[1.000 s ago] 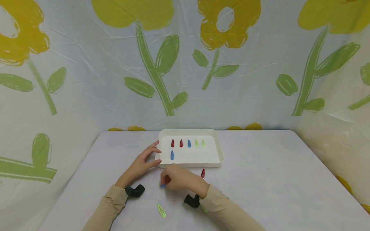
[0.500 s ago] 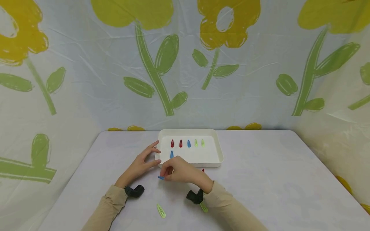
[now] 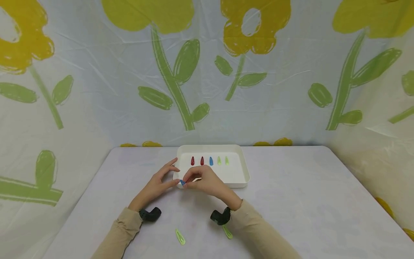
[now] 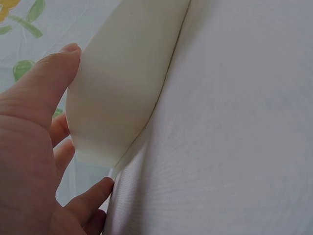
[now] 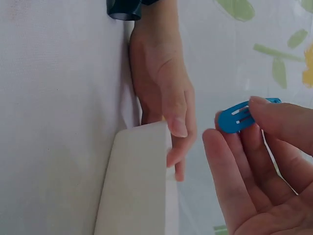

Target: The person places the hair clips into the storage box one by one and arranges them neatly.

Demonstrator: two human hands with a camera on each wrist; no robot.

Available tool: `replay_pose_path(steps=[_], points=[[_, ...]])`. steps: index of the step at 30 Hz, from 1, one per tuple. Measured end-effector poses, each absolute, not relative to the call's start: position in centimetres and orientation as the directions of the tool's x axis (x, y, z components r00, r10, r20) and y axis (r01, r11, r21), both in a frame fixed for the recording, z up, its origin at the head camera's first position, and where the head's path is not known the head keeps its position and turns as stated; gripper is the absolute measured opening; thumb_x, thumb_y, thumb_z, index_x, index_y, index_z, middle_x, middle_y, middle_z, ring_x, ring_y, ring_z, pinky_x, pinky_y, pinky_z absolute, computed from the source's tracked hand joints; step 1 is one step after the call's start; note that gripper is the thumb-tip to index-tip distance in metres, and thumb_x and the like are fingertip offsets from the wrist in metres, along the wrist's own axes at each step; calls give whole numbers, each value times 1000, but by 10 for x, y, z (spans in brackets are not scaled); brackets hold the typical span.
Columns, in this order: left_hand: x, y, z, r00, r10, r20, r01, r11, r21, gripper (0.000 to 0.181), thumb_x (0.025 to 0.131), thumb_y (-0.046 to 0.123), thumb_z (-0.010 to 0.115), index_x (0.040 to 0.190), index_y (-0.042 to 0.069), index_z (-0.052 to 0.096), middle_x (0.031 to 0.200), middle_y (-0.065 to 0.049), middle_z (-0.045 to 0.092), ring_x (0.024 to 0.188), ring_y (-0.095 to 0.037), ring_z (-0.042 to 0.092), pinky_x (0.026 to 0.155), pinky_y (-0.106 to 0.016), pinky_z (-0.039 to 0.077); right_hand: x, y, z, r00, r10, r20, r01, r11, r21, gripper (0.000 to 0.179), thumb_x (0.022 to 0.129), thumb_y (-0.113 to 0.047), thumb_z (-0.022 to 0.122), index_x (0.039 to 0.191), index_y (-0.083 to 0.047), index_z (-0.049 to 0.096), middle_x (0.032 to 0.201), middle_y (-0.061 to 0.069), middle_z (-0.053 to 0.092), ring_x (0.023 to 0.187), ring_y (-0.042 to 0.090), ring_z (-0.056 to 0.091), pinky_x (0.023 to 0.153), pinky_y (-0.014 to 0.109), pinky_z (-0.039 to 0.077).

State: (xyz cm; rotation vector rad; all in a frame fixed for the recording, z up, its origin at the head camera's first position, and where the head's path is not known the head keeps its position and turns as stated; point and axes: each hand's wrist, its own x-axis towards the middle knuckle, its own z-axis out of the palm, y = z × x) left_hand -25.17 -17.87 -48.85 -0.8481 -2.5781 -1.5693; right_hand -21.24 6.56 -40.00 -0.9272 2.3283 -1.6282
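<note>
My right hand (image 3: 207,181) pinches a blue snap hair clip (image 5: 234,120) between thumb and fingers, above the front left corner of a white tray (image 3: 238,175). My left hand (image 3: 159,182) rests at the tray's left end, fingers spread and thumb at the rim. Along the back of the tray lie a red clip (image 3: 192,160), another red clip (image 3: 202,160), a blue clip (image 3: 211,161), a green clip (image 3: 219,160) and another green clip (image 3: 227,160). The right hand hides the tray's front left part.
On the table (image 3: 291,201), nearer the body, lie a light green hair clip (image 3: 180,236) and another green clip (image 3: 228,232) by the right wrist's black camera (image 3: 220,216). A flower-printed cloth (image 3: 278,108) hangs behind and at the sides.
My right hand has lifted the blue clip from the table and carried it forward to the tray's front left corner. It now covers the second-row blue clip. The left hand stays put.
</note>
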Motion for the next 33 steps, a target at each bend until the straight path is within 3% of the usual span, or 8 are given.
replay_pose_path(steps=[6, 14, 18, 22, 25, 30, 33], points=[[-251, -180, -489, -860, 436, 264, 435, 360, 825, 38, 94, 32, 71, 126, 15, 59, 162, 8, 26, 150, -22, 16, 117, -60, 16, -217, 69, -405, -859, -474, 195, -315, 188, -930, 9, 85, -3, 76, 94, -1, 73, 91, 10, 71, 86, 19, 66, 77, 25, 55], [-253, -178, -488, -857, 438, 271, 439, 345, 830, 38, 93, 30, 72, 125, 15, 60, 162, 5, 27, 150, -22, 16, 117, -59, 15, -216, 75, -394, -896, -387, 217, -295, 156, -943, 15, 88, 1, 72, 101, 8, 69, 97, 23, 68, 90, 31, 66, 75, 23, 53], [-252, -178, -487, -859, 440, 262, 431, 344, 834, 37, 93, 31, 71, 125, 15, 59, 162, 7, 26, 150, -21, 15, 117, -59, 15, -212, 77, -388, -914, -344, 216, -266, 105, -958, 15, 89, 5, 69, 102, 14, 65, 96, 29, 66, 90, 45, 66, 79, 29, 57], [-251, -179, -488, -867, 430, 251, 415, 347, 841, 37, 93, 31, 72, 125, 16, 60, 161, 9, 26, 150, -20, 15, 118, -57, 14, -224, 79, -407, -932, -302, 199, -218, 32, -975, 17, 90, 7, 67, 104, 16, 63, 97, 32, 64, 92, 54, 63, 81, 37, 59], [-252, -178, -489, -861, 435, 263, 427, 340, 838, 36, 93, 29, 72, 124, 15, 60, 162, 6, 26, 151, -23, 15, 118, -59, 14, -234, 82, -420, -948, -258, 189, -198, 11, -980, 18, 89, 8, 68, 105, 16, 64, 96, 30, 65, 88, 46, 67, 78, 38, 60], [-252, -178, -490, -858, 434, 276, 438, 336, 834, 37, 93, 28, 72, 124, 14, 60, 162, 3, 27, 151, -26, 15, 117, -60, 13, -240, 82, -428, -969, -174, 176, -180, 9, -984, 18, 87, 6, 71, 103, 12, 67, 92, 22, 66, 80, 22, 71, 73, 34, 60], [-252, -178, -490, -865, 427, 265, 427, 344, 836, 37, 93, 30, 73, 124, 15, 60, 162, 7, 26, 151, -23, 15, 118, -58, 14, -240, 82, -431, -978, -137, 160, -163, 11, -987, 16, 87, 4, 72, 102, 10, 68, 90, 19, 67, 78, 20, 71, 72, 33, 60]])
